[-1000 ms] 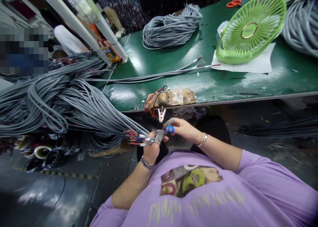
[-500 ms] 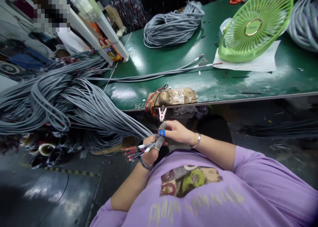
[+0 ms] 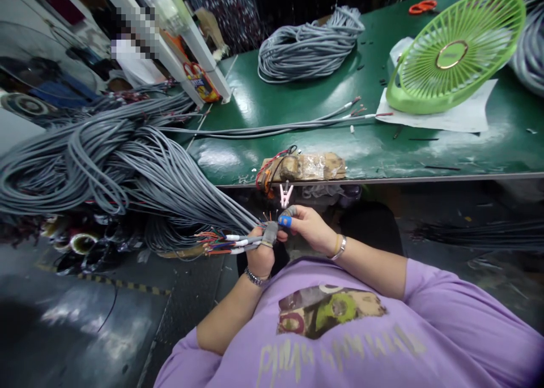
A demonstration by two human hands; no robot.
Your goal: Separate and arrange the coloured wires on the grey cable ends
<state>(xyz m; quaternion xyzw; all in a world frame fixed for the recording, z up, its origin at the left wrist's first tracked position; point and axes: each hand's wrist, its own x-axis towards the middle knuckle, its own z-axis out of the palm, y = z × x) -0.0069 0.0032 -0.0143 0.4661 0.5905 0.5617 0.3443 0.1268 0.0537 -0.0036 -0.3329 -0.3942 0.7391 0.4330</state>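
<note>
My left hand [image 3: 261, 256] is closed on several grey cables whose stripped ends [image 3: 219, 243], with white sleeves and coloured wires, point left. A grey wrapping covers its thumb. Just to the right, my right hand [image 3: 304, 225] has its fingers pinched together close to my left fingertips, with blue tape on one digit. Whatever lies between those right fingers is too small to make out. The long grey cable bundle [image 3: 204, 192] runs from the left up to my hands. Directly above them, a pink clip [image 3: 286, 195] sticks out from a wooden block [image 3: 314, 167] at the table edge.
On the green table [image 3: 238, 156] lie a coiled grey cable bundle [image 3: 308, 51], loose cables [image 3: 272, 128], orange-handled scissors [image 3: 423, 7] and a green fan [image 3: 454, 56] on white paper. A white post [image 3: 208, 54] stands at the left. A person in white [image 3: 136, 59] is in the background.
My left hand has turned, so the cable ends now point more level to the left and are spread wider. Thin wire tips now show above it. The whole view has shifted slightly.
</note>
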